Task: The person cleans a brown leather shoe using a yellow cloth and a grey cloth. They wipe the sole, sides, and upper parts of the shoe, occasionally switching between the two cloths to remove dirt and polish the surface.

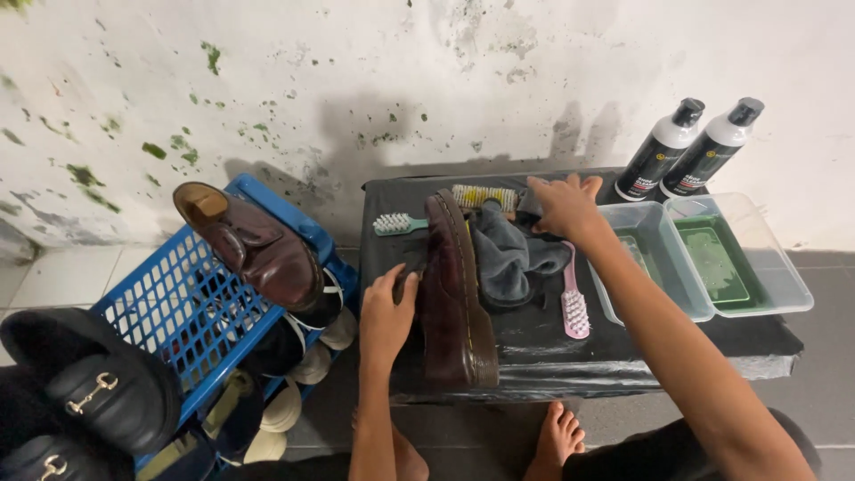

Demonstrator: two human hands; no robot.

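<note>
A dark brown leather shoe (456, 294) lies on its side on the black low table (552, 343), sole edge with yellow stitching facing right. My left hand (386, 312) grips the shoe's upper from the left. My right hand (564, 207) reaches across to the back of the table and rests on a dark item beside a grey cloth (509, 260), fingers spread; what it touches is partly hidden. A yellow-bristled wooden brush (484, 197) lies just left of that hand. A pink brush (574, 301) lies below it.
A mint green brush (399, 224) lies at the table's back left. Two clear tubs (712, 258) with green water and two black-and-white bottles (684, 150) stand at right. A blue crate (183, 307) holds a brown shoe (254, 245) and others; black loafers (89, 387) at left. My bare feet are below.
</note>
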